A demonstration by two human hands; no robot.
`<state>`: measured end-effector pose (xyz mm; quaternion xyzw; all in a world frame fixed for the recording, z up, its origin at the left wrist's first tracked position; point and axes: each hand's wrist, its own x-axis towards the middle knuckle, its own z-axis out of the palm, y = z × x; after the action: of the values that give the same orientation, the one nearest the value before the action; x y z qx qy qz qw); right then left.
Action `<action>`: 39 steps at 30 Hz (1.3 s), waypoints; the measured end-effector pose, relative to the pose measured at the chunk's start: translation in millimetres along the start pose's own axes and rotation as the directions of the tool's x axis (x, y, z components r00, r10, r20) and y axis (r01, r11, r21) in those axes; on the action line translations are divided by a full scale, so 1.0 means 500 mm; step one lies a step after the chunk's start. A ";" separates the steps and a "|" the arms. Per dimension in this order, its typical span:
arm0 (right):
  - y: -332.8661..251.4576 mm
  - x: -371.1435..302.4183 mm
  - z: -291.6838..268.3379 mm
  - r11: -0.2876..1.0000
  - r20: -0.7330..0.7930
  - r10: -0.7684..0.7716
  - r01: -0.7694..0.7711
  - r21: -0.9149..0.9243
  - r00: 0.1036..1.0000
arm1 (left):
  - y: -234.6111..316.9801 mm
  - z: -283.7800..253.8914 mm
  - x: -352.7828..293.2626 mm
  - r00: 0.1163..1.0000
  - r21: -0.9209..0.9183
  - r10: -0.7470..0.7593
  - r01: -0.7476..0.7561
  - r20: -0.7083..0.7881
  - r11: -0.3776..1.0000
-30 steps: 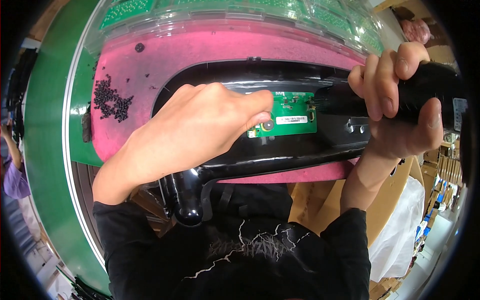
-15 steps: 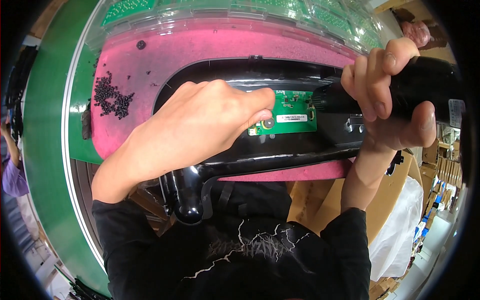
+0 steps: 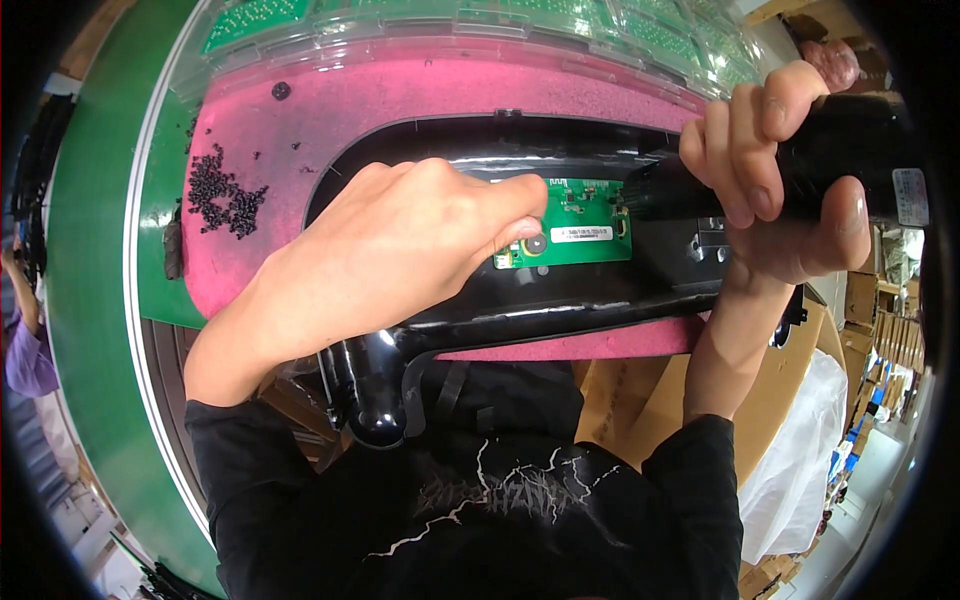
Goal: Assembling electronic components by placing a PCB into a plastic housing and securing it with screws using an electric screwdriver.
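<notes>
A green circuit board point(image 3: 590, 212) with a white label strip and a round black component lies inside a long glossy black plastic housing point(image 3: 470, 318). Over the board's left part, my left hand point(image 3: 420, 225) is closed, thumb and forefinger pinched together close to the round component. Whatever is between those fingertips is hidden. My right hand point(image 3: 760, 165) is wrapped round a thick black electric screwdriver point(image 3: 840, 150), held nearly level. Its ribbed dark nose points left at the board's right edge; the very tip is hard to make out.
The housing rests on a pink mat point(image 3: 250, 100) over a green table point(image 3: 90, 300). A heap of small black screws point(image 3: 225, 192) lies at the mat's left. Behind stand clear plastic trays point(image 3: 390, 30) with green boards. A cardboard box point(image 3: 630, 400) is at the near right.
My right hand and the rear of the screwdriver have shifted slightly up and left, showing more of a pale label. My left hand and the housing stay almost where they were.
</notes>
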<state>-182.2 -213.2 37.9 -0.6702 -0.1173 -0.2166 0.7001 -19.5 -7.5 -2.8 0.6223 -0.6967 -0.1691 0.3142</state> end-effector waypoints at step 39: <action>-0.031 -0.004 0.093 0.817 -0.490 0.014 0.273 0.508 0.872 | -0.010 -0.005 0.016 0.935 0.108 0.238 -0.217 -0.263 0.970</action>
<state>-185.2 -166.9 54.5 -0.3507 -0.0485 -0.3774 0.8557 -14.2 -15.7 -2.1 0.5666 -0.7198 -0.0169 0.4006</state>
